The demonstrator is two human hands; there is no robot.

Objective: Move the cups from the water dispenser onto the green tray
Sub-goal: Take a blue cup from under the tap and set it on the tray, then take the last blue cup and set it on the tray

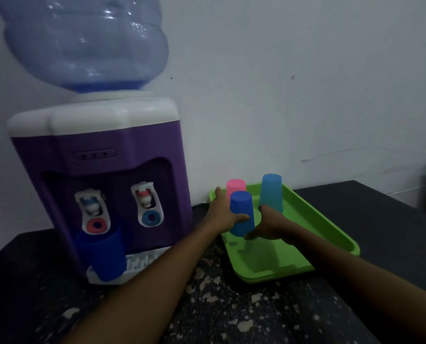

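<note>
Already most of the job is looking done. Going from the biggest thing down: the water dispenser (102, 189) is standing at the left on the dark speckled counter (232, 306), its big bottle (82, 43) rising out of frame, and one dark blue cup (102, 256) is waiting, upright, on its drip tray (142, 263) under the left tap. That one, I judge, is what is left to move.

Just to the right, the green tray (331, 234) is lying near the wall, its near corner reaching toward the counter's middle. A light blue cup (271, 192) and a pink cup (235, 186) are sitting upside down at its far end, close together but seemingly not touching.

Both hands are meeting over the tray's middle around a third, blue cup (241, 214), also inverted. The left hand (223, 209) is wrapping its side, and the right hand (264, 227) is pinching near its rim; whether the rim is resting on the tray yet, I cannot tell.

Room is looking generous: the near half of the tray is bare, and a strip of counter is lying clear between dispenser and tray. The tray's raised lip and the dispenser's overhanging taps are the edges to mind.
</note>
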